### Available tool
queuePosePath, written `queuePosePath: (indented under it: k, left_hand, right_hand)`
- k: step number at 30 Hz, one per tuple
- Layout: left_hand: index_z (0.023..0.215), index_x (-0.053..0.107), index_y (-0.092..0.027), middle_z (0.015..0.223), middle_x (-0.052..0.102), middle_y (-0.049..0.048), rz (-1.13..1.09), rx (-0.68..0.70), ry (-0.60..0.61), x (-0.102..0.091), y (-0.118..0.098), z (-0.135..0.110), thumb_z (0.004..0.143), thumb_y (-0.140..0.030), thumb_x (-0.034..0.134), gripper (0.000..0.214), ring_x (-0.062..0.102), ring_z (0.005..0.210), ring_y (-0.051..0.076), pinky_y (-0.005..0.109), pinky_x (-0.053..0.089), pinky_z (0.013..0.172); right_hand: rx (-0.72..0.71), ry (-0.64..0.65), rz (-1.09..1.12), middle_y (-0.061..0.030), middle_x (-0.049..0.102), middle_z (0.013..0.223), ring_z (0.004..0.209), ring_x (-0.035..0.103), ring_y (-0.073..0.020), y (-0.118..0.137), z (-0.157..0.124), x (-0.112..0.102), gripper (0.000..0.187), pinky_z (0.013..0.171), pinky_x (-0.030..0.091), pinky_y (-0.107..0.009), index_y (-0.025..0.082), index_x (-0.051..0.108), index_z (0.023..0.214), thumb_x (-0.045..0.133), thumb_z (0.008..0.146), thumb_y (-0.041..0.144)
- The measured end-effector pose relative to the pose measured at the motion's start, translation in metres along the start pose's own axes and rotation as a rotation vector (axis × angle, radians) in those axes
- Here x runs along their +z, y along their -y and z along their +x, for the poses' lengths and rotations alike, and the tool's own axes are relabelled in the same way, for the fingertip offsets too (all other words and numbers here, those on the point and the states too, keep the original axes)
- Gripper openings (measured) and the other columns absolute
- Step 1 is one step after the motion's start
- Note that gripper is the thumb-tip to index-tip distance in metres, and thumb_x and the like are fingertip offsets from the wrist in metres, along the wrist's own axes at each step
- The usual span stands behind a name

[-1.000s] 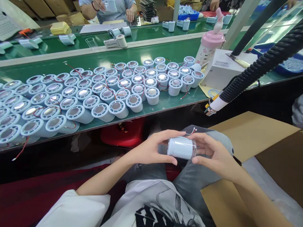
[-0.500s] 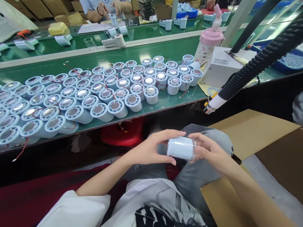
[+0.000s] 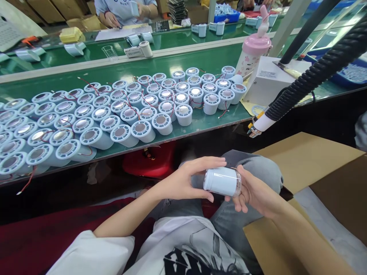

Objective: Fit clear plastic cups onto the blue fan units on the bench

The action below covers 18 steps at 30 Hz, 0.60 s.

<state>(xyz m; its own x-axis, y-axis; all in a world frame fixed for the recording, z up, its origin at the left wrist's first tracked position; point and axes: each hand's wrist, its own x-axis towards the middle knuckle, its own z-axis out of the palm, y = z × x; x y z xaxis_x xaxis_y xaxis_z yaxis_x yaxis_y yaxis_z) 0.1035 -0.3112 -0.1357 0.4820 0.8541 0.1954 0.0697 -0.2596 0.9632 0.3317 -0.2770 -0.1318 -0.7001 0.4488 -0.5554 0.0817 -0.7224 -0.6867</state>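
The pale blue cylinder [image 3: 220,181] is held sideways above the lap [image 3: 229,225]. Its body is gripped by the left hand [image 3: 186,181], thumb and fingers spread wide around it. The clear end [image 3: 238,183] is touched by the right hand [image 3: 256,193], loosely curled; firm closure cannot be confirmed.

Head view. The camera was worn on the person's head and faced forward and down. The shirt [image 3: 183,236] lay closest, at the lower edge; the hands [image 3: 183,181] were near, below centre. The green bench [image 3: 200,120] crossed the field obliquely beyond them, and a co-worker [image 3: 126,13] across it, much farther off, was cropped by the top edge.
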Motion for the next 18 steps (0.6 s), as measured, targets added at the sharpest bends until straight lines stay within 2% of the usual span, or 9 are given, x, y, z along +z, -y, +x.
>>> queuePosePath:
  k: [4, 7, 9, 10, 11, 13, 14, 16, 18]
  left_hand:
    - [0.134, 0.055, -0.030, 0.142, 0.051, 0.0118, -0.025, -0.033, -0.031, 0.004, -0.003, 0.000, 0.069, -0.024, 0.082, 0.071, 0.049, 0.131, 0.030, 0.038, 0.051, 0.098]
    - [0.130, 0.058, -0.027, 0.133, 0.056, 0.0117, -0.042, -0.116, -0.084, 0.007, -0.008, -0.001, 0.070, -0.024, 0.081, 0.064, 0.054, 0.124, 0.027, 0.032, 0.054, 0.091]
    - [0.129, 0.057, -0.024, 0.127, 0.058, 0.0109, -0.106, -0.194, -0.129, 0.009, -0.012, -0.001, 0.072, -0.026, 0.080, 0.062, 0.059, 0.116, 0.025, 0.031, 0.055, 0.090]
    - [0.130, 0.055, -0.023, 0.124, 0.059, 0.0105, -0.157, -0.235, -0.142, 0.010, -0.013, -0.002, 0.073, -0.027, 0.079, 0.062, 0.061, 0.111, 0.023, 0.031, 0.055, 0.089]
    - [0.131, 0.053, -0.023, 0.122, 0.060, 0.0100, -0.217, -0.276, -0.147, 0.010, -0.014, -0.002, 0.074, -0.027, 0.078, 0.062, 0.063, 0.107, 0.022, 0.032, 0.055, 0.088]
    - [0.134, 0.049, -0.023, 0.117, 0.063, 0.0092, -0.328, -0.341, -0.133, 0.011, -0.016, -0.002, 0.077, -0.029, 0.076, 0.063, 0.065, 0.100, 0.021, 0.032, 0.056, 0.084]
    - [0.134, 0.049, -0.023, 0.116, 0.064, 0.0091, -0.358, -0.363, -0.118, 0.010, -0.016, -0.002, 0.078, -0.030, 0.075, 0.062, 0.066, 0.097, 0.021, 0.032, 0.056, 0.082]
    - [0.135, 0.049, -0.023, 0.116, 0.065, 0.0094, -0.343, -0.377, -0.086, 0.009, -0.016, -0.002, 0.077, -0.033, 0.075, 0.064, 0.067, 0.094, 0.021, 0.033, 0.056, 0.081]
    - [0.137, 0.051, -0.025, 0.126, 0.062, 0.0107, -0.275, -0.336, -0.065, 0.007, -0.016, -0.002, 0.072, -0.031, 0.080, 0.071, 0.065, 0.104, 0.024, 0.035, 0.055, 0.088]
  right_hand:
    - [0.080, 0.007, 0.002, -0.0042, 0.066, 0.061, 0.040, 0.060, -0.0091, -0.004, 0.002, -0.001, 0.065, 0.036, 0.045, -0.013, 0.014, 0.061, 0.081, 0.040, 0.086, 0.076]
    - [-0.004, -0.093, -0.164, -0.0039, 0.064, 0.058, 0.039, 0.059, -0.0120, -0.007, 0.001, -0.002, 0.065, 0.032, 0.043, -0.017, 0.015, 0.058, 0.083, 0.032, 0.089, 0.074]
    - [-0.253, -0.260, -0.406, -0.0084, 0.070, 0.079, 0.053, 0.066, -0.0160, -0.008, -0.001, -0.005, 0.047, 0.043, 0.054, -0.024, 0.016, 0.056, 0.101, 0.038, 0.096, 0.060]
    - [-0.432, -0.321, -0.554, -0.0122, 0.070, 0.102, 0.072, 0.071, -0.0193, -0.008, -0.002, -0.008, 0.034, 0.057, 0.060, -0.029, 0.019, 0.053, 0.112, 0.044, 0.097, 0.048]
    - [-0.620, -0.340, -0.710, -0.0139, 0.062, 0.126, 0.095, 0.070, -0.0227, -0.009, -0.004, -0.010, 0.029, 0.076, 0.061, -0.036, 0.022, 0.049, 0.122, 0.050, 0.097, 0.036]
    - [-0.924, -0.256, -0.986, -0.0073, 0.036, 0.153, 0.131, 0.049, -0.0260, -0.009, -0.005, -0.014, 0.045, 0.103, 0.048, -0.046, 0.032, 0.045, 0.132, 0.056, 0.092, 0.015]
    - [-0.998, -0.192, -1.071, -0.0037, 0.032, 0.156, 0.137, 0.042, -0.0261, -0.009, -0.006, -0.016, 0.050, 0.108, 0.044, -0.047, 0.035, 0.047, 0.131, 0.056, 0.090, 0.009]
    - [-0.975, -0.130, -1.086, -0.0012, 0.041, 0.151, 0.135, 0.044, -0.0254, -0.009, -0.007, -0.017, 0.053, 0.106, 0.046, -0.044, 0.038, 0.052, 0.129, 0.060, 0.088, 0.006]
    - [-0.801, -0.106, -0.874, -0.0034, 0.051, 0.142, 0.125, 0.054, -0.0250, -0.009, -0.007, -0.016, 0.053, 0.098, 0.053, -0.040, 0.038, 0.052, 0.132, 0.066, 0.087, 0.013]
